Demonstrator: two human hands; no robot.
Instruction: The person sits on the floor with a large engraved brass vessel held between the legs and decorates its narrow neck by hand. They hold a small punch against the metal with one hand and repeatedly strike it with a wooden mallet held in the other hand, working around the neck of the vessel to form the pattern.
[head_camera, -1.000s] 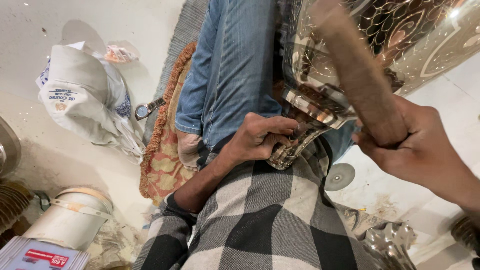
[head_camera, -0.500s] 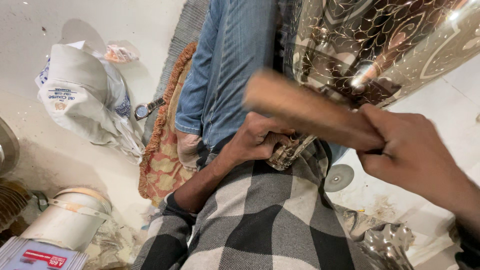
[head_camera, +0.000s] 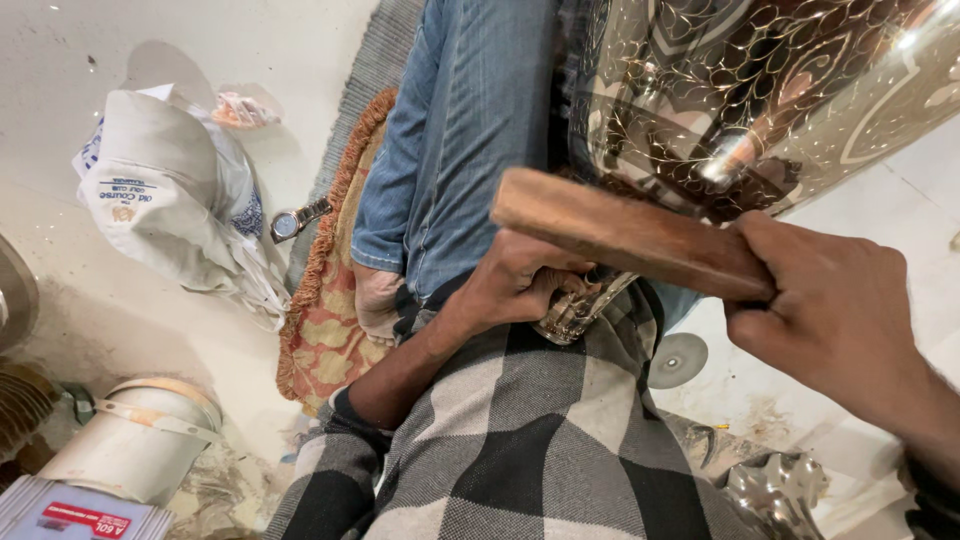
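A large shiny engraved metal vessel (head_camera: 760, 90) lies across my lap at the upper right, covered with leaf and scale patterns. My left hand (head_camera: 520, 280) grips its narrow ribbed neck (head_camera: 580, 310) low against my checked cloth. My right hand (head_camera: 840, 310) is closed around one end of a brown wooden block (head_camera: 630, 235), which lies almost level across the vessel's lower part. My jeans leg (head_camera: 450, 150) stretches away under the vessel.
A patterned mat with an orange fringe (head_camera: 325, 330) lies under my leg. A white cap on cloth (head_camera: 160, 190) and a wristwatch (head_camera: 295, 222) rest on the pale floor at left. A white bucket (head_camera: 130, 440) stands lower left; a small grey disc (head_camera: 677, 360) and scalloped metal piece (head_camera: 775, 490) lie lower right.
The wooden block has swung down from a steep raised angle to nearly level against the vessel, and my right hand came lower. My left hand stayed on the neck.
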